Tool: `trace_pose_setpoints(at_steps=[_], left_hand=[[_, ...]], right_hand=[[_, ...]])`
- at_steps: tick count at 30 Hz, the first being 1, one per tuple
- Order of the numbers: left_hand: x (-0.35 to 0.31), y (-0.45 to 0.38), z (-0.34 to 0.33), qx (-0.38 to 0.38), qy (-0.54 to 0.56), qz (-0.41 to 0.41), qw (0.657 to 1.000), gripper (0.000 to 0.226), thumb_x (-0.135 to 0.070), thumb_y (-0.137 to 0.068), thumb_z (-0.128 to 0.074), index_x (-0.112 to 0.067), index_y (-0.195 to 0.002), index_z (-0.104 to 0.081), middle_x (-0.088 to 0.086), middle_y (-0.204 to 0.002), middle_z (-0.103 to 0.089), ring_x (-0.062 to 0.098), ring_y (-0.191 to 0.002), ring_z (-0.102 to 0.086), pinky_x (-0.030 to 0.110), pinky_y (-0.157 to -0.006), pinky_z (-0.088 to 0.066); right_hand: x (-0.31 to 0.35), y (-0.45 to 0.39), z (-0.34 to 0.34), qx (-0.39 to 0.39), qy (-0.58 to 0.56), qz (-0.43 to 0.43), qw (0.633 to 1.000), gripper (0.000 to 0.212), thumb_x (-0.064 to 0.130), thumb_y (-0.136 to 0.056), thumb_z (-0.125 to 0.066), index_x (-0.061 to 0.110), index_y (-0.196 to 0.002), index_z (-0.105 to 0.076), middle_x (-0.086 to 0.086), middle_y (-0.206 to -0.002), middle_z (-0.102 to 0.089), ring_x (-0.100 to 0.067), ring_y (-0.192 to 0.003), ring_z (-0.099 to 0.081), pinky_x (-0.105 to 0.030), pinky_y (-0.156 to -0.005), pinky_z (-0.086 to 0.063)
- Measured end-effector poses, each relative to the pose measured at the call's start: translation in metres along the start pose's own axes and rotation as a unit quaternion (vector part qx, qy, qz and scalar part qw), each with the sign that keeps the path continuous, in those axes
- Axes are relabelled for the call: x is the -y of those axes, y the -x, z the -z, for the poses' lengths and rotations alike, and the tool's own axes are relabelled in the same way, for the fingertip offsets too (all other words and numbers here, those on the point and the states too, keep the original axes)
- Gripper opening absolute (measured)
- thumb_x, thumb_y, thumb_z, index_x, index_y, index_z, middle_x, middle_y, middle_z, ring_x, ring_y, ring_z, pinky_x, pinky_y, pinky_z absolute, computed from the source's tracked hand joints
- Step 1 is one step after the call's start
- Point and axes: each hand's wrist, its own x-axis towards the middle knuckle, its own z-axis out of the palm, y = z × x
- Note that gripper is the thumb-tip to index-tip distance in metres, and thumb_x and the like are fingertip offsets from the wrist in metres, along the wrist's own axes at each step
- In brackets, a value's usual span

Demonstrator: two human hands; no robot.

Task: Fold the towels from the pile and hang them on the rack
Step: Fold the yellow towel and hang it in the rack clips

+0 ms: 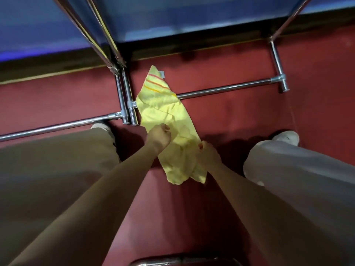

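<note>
- We are noting the left hand and right hand each pinching the yellow towel; both grips are clenched on cloth.
- The towel is hanging crumpled above the red floor, extending away from the grips toward the rack.
- We are judging that its trailing end risks snagging the lower bar or dragging.

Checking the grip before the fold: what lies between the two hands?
In the head view, only the yellow towel spans between the left hand and right hand; both grip it, with red floor behind.
</note>
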Motion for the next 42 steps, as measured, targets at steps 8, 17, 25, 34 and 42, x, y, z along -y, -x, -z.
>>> trace_pose_setpoints(at_steps=[8,17,25,34,42], left_hand=[[0.020,-0.044,-0.042,0.040,-0.094,-0.061,0.993,0.034,-0.023,-0.093,-0.054,-0.016,-0.126,-0.061,0.005,-0.129,-0.057,0.026,-0.120,-0.052,0.033,-0.092,-0.044],[0.030,-0.031,-0.049,-0.026,-0.126,-0.145,0.981,0.028,-0.031,-0.093,-0.051,-0.011,-0.102,-0.069,0.009,-0.104,-0.069,0.033,-0.100,-0.059,0.037,-0.092,-0.035],[-0.040,0.027,0.026,-0.029,-0.002,-0.130,0.991,0.024,-0.014,-0.099,-0.047,-0.011,-0.116,-0.063,0.007,-0.113,-0.065,0.024,-0.103,-0.058,0.023,-0.078,-0.037],[-0.107,0.172,0.122,-0.079,0.030,-0.263,0.961,0.015,-0.016,-0.095,-0.056,-0.013,-0.094,-0.071,-0.001,-0.093,-0.069,0.014,-0.090,-0.061,0.018,-0.071,-0.036],[-0.097,0.278,0.159,-0.185,0.251,-0.326,0.893,0.022,-0.017,-0.098,-0.049,-0.024,-0.078,-0.054,-0.011,-0.085,-0.051,0.011,-0.084,-0.049,0.028,-0.075,-0.039]], right_hand=[[-0.031,-0.039,-0.048,-0.059,0.086,-0.009,0.995,0.029,0.026,-0.091,-0.050,0.012,-0.116,-0.056,-0.012,-0.122,-0.052,-0.030,-0.114,-0.050,-0.041,-0.092,-0.043],[-0.036,-0.040,-0.040,-0.042,-0.178,-0.052,0.982,0.025,0.022,-0.096,-0.048,0.004,-0.109,-0.058,-0.015,-0.108,-0.064,-0.031,-0.102,-0.059,-0.035,-0.082,-0.043],[0.020,0.012,0.026,-0.114,-0.299,0.046,0.946,0.021,0.014,-0.095,-0.053,0.006,-0.076,-0.056,-0.011,-0.072,-0.052,-0.022,-0.073,-0.046,-0.033,-0.067,-0.035],[0.055,0.169,0.155,-0.119,-0.212,0.253,0.936,0.018,0.015,-0.097,-0.052,0.010,-0.081,-0.057,0.001,-0.074,-0.053,-0.009,-0.060,-0.053,-0.016,-0.053,-0.041],[0.039,0.259,0.181,-0.139,-0.057,0.372,0.916,0.032,0.032,-0.089,-0.066,0.021,-0.063,-0.050,0.008,-0.062,-0.050,-0.006,-0.059,-0.044,-0.027,-0.058,-0.033]])
